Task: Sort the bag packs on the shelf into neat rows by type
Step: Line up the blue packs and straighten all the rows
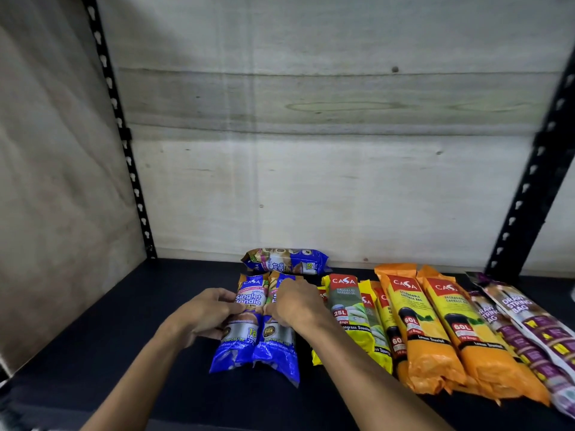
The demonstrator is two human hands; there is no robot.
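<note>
Two hands (203, 315) (294, 301) grip adjacent blue packs (245, 325) (edges touching), bare shelf (109, 353) lying left.

left hand (205, 312): fingers curled, gripping | right hand (295, 303): palm down, pressing

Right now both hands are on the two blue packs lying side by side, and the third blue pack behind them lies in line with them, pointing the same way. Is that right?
Not quite. The head view shows the third blue pack lying crosswise against the back wall. The left hand and right hand do rest on the two blue packs lying side by side.
</note>
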